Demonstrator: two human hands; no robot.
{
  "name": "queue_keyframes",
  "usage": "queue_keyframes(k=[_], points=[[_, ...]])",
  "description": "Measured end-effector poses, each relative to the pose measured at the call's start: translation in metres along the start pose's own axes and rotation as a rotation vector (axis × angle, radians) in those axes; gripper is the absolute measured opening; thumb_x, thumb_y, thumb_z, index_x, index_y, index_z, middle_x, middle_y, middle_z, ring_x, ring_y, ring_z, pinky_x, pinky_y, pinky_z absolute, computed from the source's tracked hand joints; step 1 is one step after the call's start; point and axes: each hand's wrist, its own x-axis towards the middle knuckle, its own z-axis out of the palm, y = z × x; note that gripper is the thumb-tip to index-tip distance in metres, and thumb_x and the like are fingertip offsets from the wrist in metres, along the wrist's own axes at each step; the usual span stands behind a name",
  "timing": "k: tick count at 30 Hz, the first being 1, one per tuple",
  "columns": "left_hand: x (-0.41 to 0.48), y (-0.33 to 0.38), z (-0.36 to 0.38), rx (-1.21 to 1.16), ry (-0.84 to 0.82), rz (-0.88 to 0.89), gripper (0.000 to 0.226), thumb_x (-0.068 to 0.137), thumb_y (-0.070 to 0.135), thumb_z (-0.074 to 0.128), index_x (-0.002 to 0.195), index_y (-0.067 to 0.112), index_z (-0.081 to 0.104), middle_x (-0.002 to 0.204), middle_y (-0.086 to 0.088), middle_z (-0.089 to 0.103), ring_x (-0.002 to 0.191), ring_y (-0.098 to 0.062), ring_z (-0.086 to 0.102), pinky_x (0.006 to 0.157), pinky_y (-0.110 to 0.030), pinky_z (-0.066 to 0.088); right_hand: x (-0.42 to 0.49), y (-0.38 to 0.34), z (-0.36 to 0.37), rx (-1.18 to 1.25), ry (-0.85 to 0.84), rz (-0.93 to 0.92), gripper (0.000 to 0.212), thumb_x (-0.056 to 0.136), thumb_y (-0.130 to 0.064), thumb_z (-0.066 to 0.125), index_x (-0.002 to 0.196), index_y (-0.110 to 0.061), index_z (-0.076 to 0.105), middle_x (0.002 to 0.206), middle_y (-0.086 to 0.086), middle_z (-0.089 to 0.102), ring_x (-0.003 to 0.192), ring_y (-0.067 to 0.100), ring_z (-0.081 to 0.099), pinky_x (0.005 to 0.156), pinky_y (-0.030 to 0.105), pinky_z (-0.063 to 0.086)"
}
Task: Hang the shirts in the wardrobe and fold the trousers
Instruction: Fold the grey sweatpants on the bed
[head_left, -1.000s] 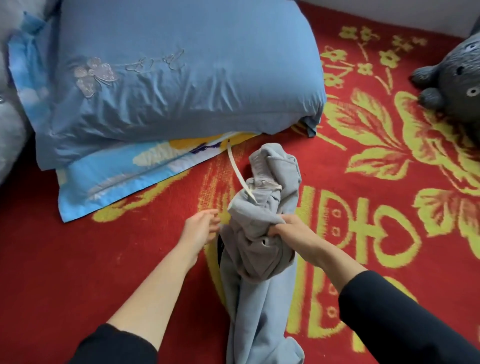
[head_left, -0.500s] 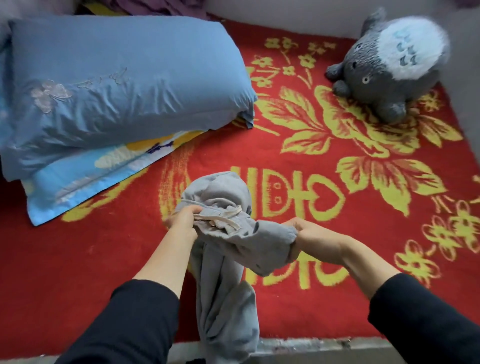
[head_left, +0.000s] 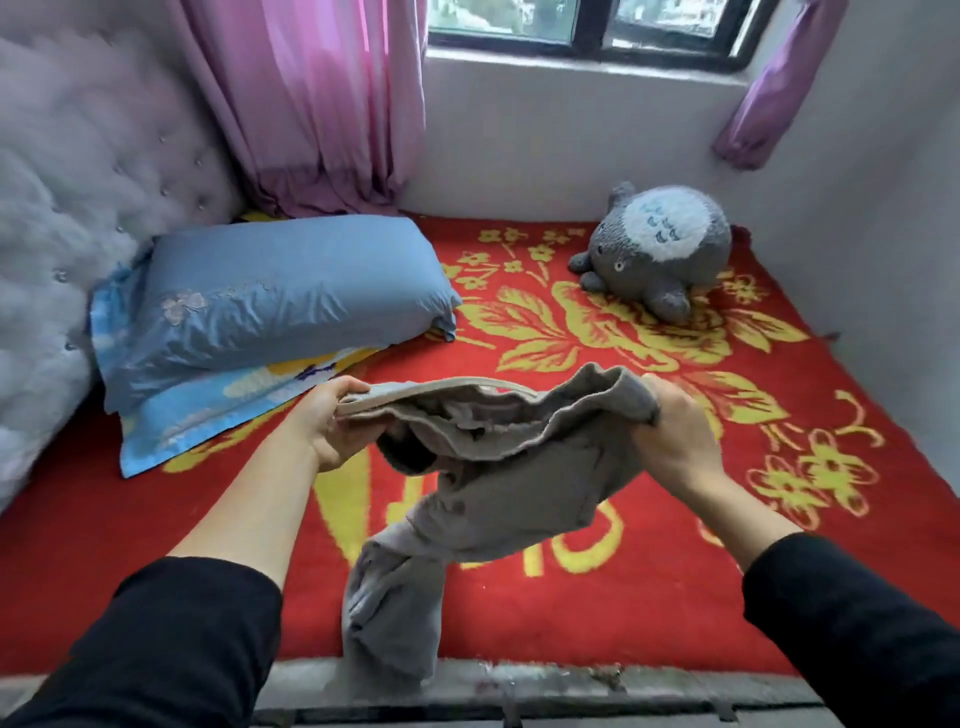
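Grey fleece trousers (head_left: 498, 467), head view: held in the air above the bed, waistband stretched roughly level between the two hands; the legs hang bunched and twisted, and their lower end drops past the near bed edge (head_left: 649, 680)

Left hand (head_left: 332, 426): at the left end of the waistband, fingers (head_left: 349, 387) clamped on the cloth, thumb on top, black sleeve pushed up the forearm

Right hand (head_left: 675, 441): at the right end of the waistband, fingers (head_left: 655, 396) curled tight round a gathered fold, back of the hand toward the camera, black sleeve at the forearm

Blanket (head_left: 571, 613): red with yellow flowers and leaves, spread over the bed beneath the trousers

Pillow (head_left: 291, 296): plain blue with a pale embroidered motif, at the head of the bed, lying on a second pillow (head_left: 208, 410) in light blue print

Plush (head_left: 660, 249): grey and white, on the blanket in the far right corner, near the wall and well apart from the trousers

Headboard (head_left: 104, 130): pale, tufted, at left

Curtain (head_left: 322, 104): pink, hanging beside the window (head_left: 587, 26), its hem bunched behind the pillow
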Motion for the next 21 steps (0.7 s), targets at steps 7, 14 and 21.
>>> queue_keyframes(k=[7,14,21], points=[[-0.109,0.039,0.068,0.051,-0.278,0.182,0.018,0.075,0.024,0.053,0.077,0.008,0.059,0.061,-0.004,0.060,0.050,-0.015,0.058,0.047,-0.020,0.047,-0.009,0.013,-0.113,-0.406,0.136,0.096,0.026,0.091,-0.025,0.045,0.112,-0.016,0.056,0.107,0.017,0.065,0.100,0.040,0.062,0.074,0.039,0.045],[-0.192,0.094,0.157,-0.006,-0.390,0.508,0.024,0.092,0.017,0.043,0.081,0.004,0.060,0.068,-0.008,0.064,0.058,-0.018,0.067,0.055,-0.031,0.059,0.012,-0.020,-0.194,0.488,0.330,0.183,0.024,0.090,0.001,0.044,0.072,0.009,0.058,0.056,0.015,0.058,0.037,0.023,0.052,0.031,0.018,0.039],[-0.186,0.179,0.217,-0.099,-0.400,0.788,0.015,0.090,0.013,0.051,0.074,0.014,0.054,0.070,-0.006,0.057,0.066,-0.017,0.061,0.063,-0.030,0.057,0.098,-0.033,-0.244,0.803,0.389,-0.043,0.015,0.092,-0.003,0.052,0.104,0.002,0.059,0.089,0.027,0.067,0.067,0.028,0.069,0.060,0.037,0.055]])
